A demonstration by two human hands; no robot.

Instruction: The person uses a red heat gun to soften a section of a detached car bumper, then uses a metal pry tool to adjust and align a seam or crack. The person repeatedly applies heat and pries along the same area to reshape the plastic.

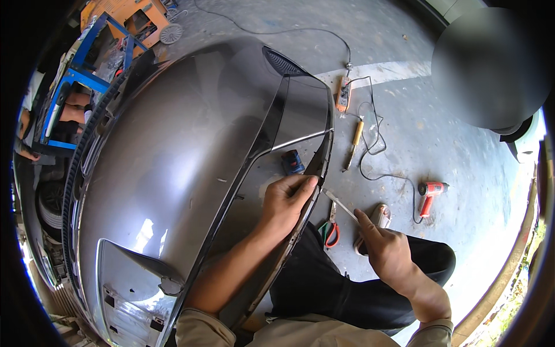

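A glossy grey-brown car bumper [173, 133] lies in front of me, its curved outer face to the left and its thin inner edge toward me. My left hand [286, 202] reaches over it, thumb and fingers pinching that edge. A slim, flat metal tool [341, 205] is gripped in my right hand [386, 251], its tip close to the edge beside my left thumb. Whether the tip touches the bumper is hard to tell. Below the tool, scissors [330, 229] with red and green handles lie on the floor.
A red heat gun [430, 196], a yellow-handled soldering iron [355, 141] and an orange power strip [343, 95] lie on the grey floor [399, 133] with trailing cords. A dark blue battery pack [293, 162] sits behind the bumper edge. A blue frame [87, 75] stands far left.
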